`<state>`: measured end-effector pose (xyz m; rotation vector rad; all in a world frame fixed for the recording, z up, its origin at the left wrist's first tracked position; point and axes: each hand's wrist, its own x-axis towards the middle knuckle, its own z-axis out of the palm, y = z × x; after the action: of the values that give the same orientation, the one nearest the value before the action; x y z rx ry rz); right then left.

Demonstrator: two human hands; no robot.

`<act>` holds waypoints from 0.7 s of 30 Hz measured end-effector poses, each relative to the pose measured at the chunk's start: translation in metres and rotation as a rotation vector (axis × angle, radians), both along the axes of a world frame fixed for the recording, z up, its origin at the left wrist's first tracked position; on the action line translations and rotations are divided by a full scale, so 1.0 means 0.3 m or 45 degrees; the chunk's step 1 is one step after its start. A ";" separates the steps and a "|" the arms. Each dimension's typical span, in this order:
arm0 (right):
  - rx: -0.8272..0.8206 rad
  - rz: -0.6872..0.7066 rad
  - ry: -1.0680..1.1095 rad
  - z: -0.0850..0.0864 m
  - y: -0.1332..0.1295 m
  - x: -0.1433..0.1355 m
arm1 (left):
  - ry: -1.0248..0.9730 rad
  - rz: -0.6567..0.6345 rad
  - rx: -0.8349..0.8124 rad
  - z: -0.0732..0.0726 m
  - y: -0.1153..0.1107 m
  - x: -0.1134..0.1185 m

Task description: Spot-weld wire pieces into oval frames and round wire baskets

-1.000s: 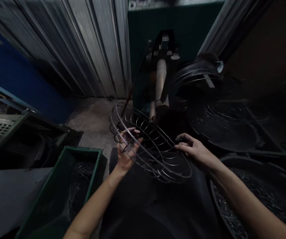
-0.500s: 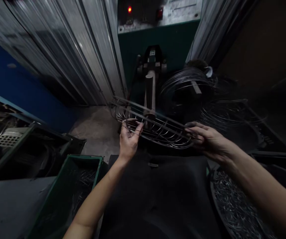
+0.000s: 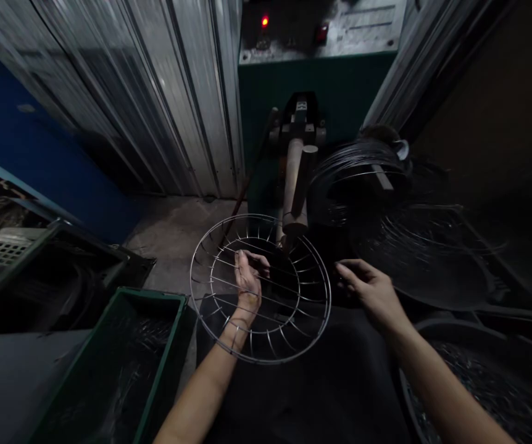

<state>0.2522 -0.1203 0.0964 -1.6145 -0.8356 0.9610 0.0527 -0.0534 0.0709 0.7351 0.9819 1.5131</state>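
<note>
A round wire basket (image 3: pixel 269 333) with two rings, short curved ribs and parallel cross wires is tilted so that its round face shows. My left hand (image 3: pixel 249 279) is behind the wires, thumb and fingers curled, and holds the basket from underneath; the exact grip is partly hidden. To the right of the rim, apart from it, is my right hand (image 3: pixel 366 285). Its thumb and fingertips are pinched together, and I cannot make out anything between them. Just beyond the basket's far rim, the cylindrical electrode arm (image 3: pixel 295 197) of a welding machine points down towards me.
A green machine body (image 3: pixel 315 80) with a lit red lamp (image 3: pixel 265 21) stands ahead. Coiled wire (image 3: pixel 363 157) lies to its right. At lower left is a green crate (image 3: pixel 122 308) with metal pieces; at lower right, a round tub (image 3: pixel 451 324) holds many small pieces.
The basket has turned from nearly edge-on to face me and come closer, away from the electrode arm. My right hand has let go of its rim. My left hand still holds it.
</note>
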 end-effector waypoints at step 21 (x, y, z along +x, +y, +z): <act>0.084 0.208 0.100 -0.091 0.155 -0.025 | -0.133 -0.752 -0.275 0.000 0.018 -0.026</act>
<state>0.2448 -0.0737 0.0690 -1.4598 -0.9457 1.0932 0.0450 -0.0479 0.0709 0.7032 0.7467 0.9066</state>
